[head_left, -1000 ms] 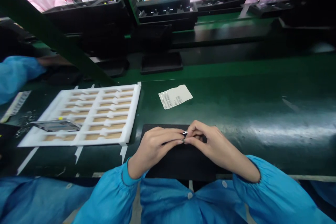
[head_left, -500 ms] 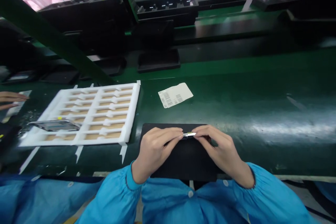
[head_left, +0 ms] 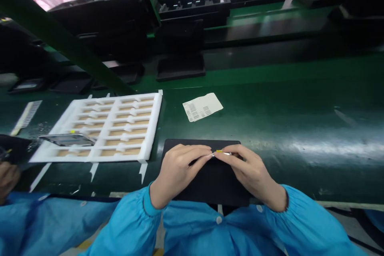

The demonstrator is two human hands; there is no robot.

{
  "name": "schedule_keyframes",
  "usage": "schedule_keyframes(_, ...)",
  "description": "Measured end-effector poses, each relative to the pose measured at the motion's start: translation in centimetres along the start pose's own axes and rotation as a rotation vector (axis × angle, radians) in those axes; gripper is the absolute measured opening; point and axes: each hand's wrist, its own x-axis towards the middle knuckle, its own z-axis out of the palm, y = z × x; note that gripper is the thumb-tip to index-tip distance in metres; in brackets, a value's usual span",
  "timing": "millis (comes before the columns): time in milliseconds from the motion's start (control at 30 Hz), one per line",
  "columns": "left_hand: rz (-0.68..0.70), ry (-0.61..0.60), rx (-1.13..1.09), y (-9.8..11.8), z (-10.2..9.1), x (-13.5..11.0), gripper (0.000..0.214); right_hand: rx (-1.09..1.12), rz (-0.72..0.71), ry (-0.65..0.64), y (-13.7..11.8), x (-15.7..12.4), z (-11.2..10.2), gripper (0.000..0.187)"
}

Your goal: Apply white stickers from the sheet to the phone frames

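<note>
Over a black mat [head_left: 207, 180], a small, thin silvery part with a yellow piece [head_left: 220, 151] is held between both hands. The fingertips of my left hand [head_left: 180, 164] pinch its left end. My right hand [head_left: 253, 168] is closed on it, with thumb and forefinger near the yellow piece. Fingers cover most of the part, so its exact kind cannot be made out. Beyond the mat lies a white sheet of printed strips [head_left: 202, 107].
To the left is a white foam tray [head_left: 152, 128] with slots. A flat, thin panel [head_left: 69, 140] leans in its front left. A co-worker's hand [head_left: 8, 178] is at the left edge. Across the bench are black trays [head_left: 181, 68] and other people.
My right fingers have shifted left along the small part, and its yellow piece shows more. The co-worker's hand has left the strip sheet at left; a hand now shows lower down.
</note>
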Motion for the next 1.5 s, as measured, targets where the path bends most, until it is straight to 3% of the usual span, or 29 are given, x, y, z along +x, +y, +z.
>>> schedule_keyframes(233,0.241,0.046,0.078,-1.2,0.0,-1.0,0.023,-0.150,-0.107,-0.054,0.3,0.1,-0.3,0.033)
schedule_keyframes(400,0.311,0.029,0.159,-1.5,-0.1,-0.9,0.024,-0.098,-0.026,-0.154,0.0,1.3,-1.5,0.031)
schedule_keyframes(500,0.201,-0.062,0.071,-3.0,-0.2,0.6,0.025,-0.016,0.060,-0.107,0.7,3.7,-2.0,0.021)
schedule_keyframes(600,-0.052,-0.240,-0.180,-5.9,-0.2,3.0,0.022,-0.029,0.135,-0.039,3.3,7.6,-0.5,0.012)
schedule_keyframes(767,-0.327,-0.353,-0.316,-9.8,0.0,5.0,0.020,-0.136,0.187,-0.302,9.0,13.4,5.0,0.010)
schedule_keyframes(900,-0.384,-0.432,-0.388,-10.3,0.1,4.6,0.021,-0.160,0.154,-0.456,11.0,14.5,7.0,0.014)
schedule_keyframes(1067,-0.369,-0.426,-0.335,-10.1,-0.1,4.5,0.019,-0.166,0.100,-0.543,10.7,14.0,6.3,0.014)
schedule_keyframes(1267,-0.359,-0.388,-0.318,-10.4,0.2,4.3,0.017,-0.056,0.130,-0.412,10.9,12.9,6.4,0.011)
schedule_keyframes(1500,-0.309,-0.337,-0.388,-10.8,0.9,4.2,0.016,0.224,0.394,0.068,11.4,12.3,6.9,0.018)
